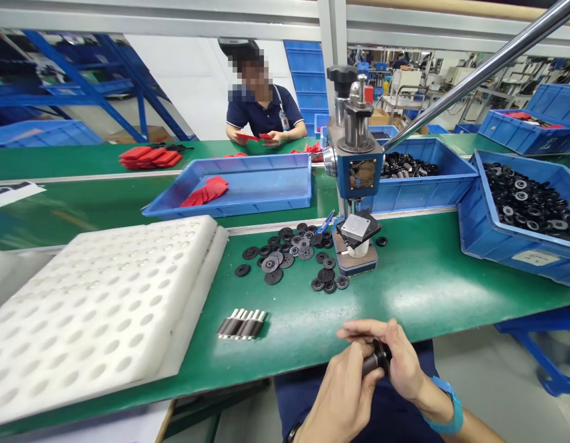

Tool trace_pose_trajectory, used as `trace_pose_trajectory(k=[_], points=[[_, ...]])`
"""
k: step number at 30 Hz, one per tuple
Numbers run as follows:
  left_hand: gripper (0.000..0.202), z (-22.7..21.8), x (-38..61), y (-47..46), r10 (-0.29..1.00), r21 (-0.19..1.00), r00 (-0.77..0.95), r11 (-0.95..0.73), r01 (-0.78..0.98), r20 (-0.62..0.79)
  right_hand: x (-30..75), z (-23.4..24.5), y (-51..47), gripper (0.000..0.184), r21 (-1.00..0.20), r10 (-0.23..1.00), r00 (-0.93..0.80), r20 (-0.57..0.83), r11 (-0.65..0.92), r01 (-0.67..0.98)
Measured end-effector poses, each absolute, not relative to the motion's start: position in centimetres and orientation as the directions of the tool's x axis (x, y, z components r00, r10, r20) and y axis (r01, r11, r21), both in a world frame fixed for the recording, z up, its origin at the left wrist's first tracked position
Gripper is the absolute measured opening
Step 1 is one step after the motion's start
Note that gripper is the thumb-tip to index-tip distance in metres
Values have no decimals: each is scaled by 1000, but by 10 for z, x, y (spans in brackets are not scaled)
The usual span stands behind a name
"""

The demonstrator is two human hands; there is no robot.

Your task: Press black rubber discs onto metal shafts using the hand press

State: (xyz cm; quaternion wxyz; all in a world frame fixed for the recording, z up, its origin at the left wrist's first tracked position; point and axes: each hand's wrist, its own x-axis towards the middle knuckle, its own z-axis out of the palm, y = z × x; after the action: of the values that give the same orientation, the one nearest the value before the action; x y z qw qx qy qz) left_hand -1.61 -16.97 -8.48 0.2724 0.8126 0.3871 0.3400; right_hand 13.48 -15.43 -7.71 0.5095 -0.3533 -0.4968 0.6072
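The left hand (336, 386) is clamped on a dark cylindrical part (369, 364), its grip closed round the barrel. The right hand (407, 363) has its fingers extended, with the palm up against a black flanged disc (382, 353) at the part's end; whether the disc is fully seated cannot be told. The part is at the near edge of the green-topped table (294, 335), seemingly above the lap. Judged risks: uneven palm pressure could tilt the disc; a slipping grip could drop the part to the floor.

On the table, white rods with dark sleeves (241, 326) lie side by side; a careless forearm could scatter them. Beyond, loose black discs (273, 277) of differing sizes lie mixed beside the blue-and-silver lever press (358, 172); such mixing could cause a wrong-size pick.
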Motion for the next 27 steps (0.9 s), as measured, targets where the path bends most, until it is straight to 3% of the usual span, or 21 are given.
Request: trace_pose_trajectory(k=[5, 12, 16, 19, 22, 25, 27], points=[[24, -86, -18, -170, 796, 671, 479, -586, 455, 371, 135, -69, -159, 68, -993, 977, -202, 72, 50, -109], [24, -89, -22, -166, 801, 737, 517, -539, 407, 301, 135, -70, -159, 69, -997, 973, -217, 81, 83, 2], [31, -91, -24, -165, 827, 772, 508, -479, 417, 239, 137, -73, -154, 67, -999, 964, -262, 35, 25, -39], [22, -92, -23, -160, 875, 813, 451, -389, 434, 178, 140, -75, -141, 78, -978, 956, -279, 87, 28, -208], [11, -86, -22, -144, 942, 885, 296, -270, 380, 161, 147, -87, -121, 87, -942, 990, -92, 109, 73, -328], [19, -65, -23, -113, 974, 927, 100, -224, 302, 203, 158, -119, -101, 80, -986, 972, 229, 52, 86, -140], [24, -42, -24, -84, 963, 921, -9, -255, 293, 269, 163, -144, -93, 73, -997, 944, 325, 57, 69, -27]])
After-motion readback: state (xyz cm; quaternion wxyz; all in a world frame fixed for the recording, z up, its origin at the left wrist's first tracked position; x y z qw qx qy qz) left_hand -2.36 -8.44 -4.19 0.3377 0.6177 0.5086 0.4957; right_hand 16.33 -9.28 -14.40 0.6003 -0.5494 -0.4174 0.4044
